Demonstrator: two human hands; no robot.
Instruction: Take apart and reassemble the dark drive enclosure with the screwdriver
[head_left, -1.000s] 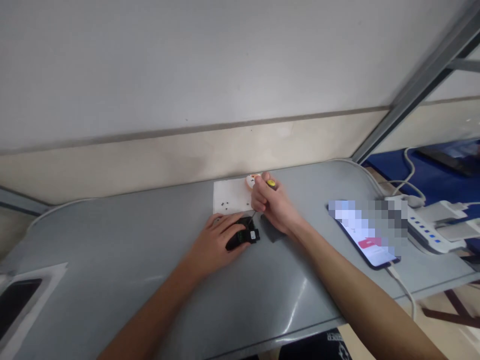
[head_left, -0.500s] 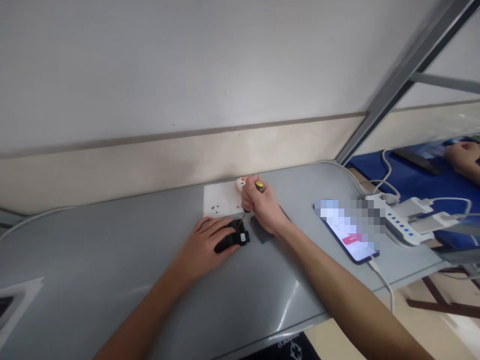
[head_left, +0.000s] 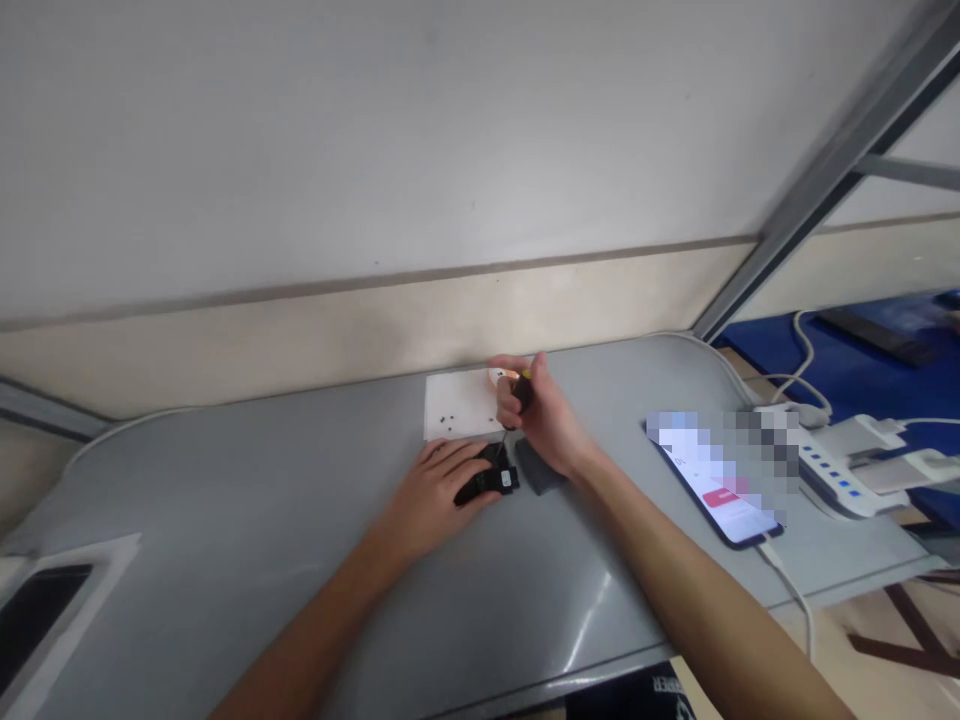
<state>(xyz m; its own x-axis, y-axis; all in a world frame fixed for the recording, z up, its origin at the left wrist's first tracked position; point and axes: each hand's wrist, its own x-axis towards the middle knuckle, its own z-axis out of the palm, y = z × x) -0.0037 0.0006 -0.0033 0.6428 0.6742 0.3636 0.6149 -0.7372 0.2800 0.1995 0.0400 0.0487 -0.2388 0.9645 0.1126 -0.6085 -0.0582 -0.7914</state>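
My left hand point(head_left: 435, 495) is closed around a small black device point(head_left: 480, 487) with a white sticker at its right end, held against the grey table. In my right hand point(head_left: 553, 418) is a screwdriver point(head_left: 523, 392) with a black and yellow handle. Its shaft slants down and its tip meets the device; the exact contact spot is too small to make out. Beside the device, under my right wrist, lies a dark grey flat piece point(head_left: 538, 472). Behind both hands, several tiny dark screws point(head_left: 448, 419) rest on a white sheet point(head_left: 465, 392). An orange and white object point(head_left: 495, 376) is partly hidden behind my right fingers.
To the right lie a lit phone point(head_left: 716, 490) on a charging cable and a white power strip point(head_left: 832, 470) with plugged-in adapters. A metal frame post point(head_left: 810, 170) rises behind them. A dark flat object point(head_left: 41, 620) on white lies at the left edge. The wall borders the table's back.
The camera has turned, so the scene sits farther right and slightly lower. My right thumb and forefinger have spread and turned about the screwdriver handle. The other person's hand at far right has left view.
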